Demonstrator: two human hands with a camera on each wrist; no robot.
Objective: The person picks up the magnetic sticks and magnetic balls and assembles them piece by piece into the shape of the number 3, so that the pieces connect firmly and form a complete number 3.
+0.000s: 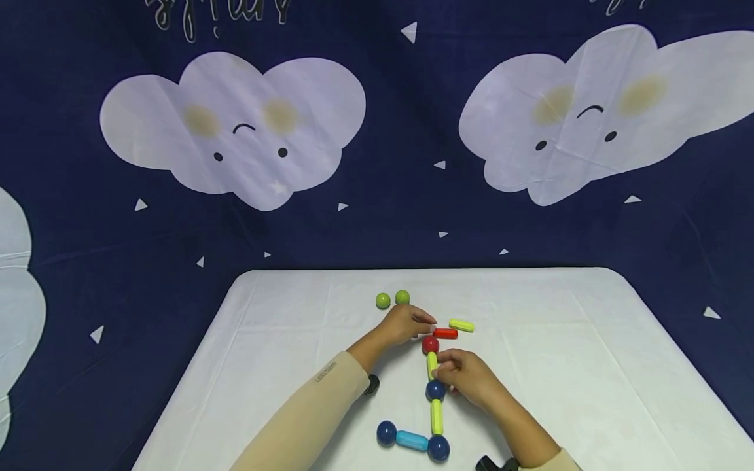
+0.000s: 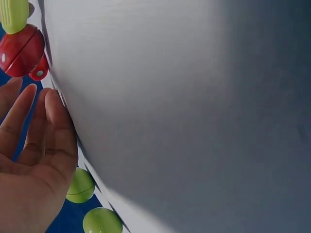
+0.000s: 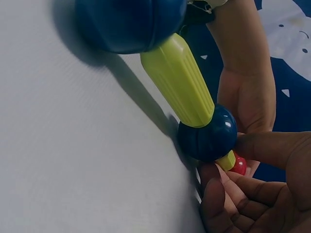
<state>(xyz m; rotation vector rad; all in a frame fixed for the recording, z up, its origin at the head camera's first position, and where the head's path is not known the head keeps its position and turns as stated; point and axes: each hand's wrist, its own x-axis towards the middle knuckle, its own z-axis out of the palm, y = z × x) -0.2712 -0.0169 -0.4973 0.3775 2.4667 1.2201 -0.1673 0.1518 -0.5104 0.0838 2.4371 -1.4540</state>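
On the white table [image 1: 577, 366], the upper yellow-green rod [image 1: 432, 364] is pinched by the right hand [image 1: 469, 377], between a red ball [image 1: 430, 345] and a dark-blue ball [image 1: 435, 390]. The left hand [image 1: 406, 325] is held with fingers extended and slightly parted by a red rod [image 1: 447, 333]; whether contact is made cannot be told. Two green balls [image 1: 383, 301] are seen beyond that hand.
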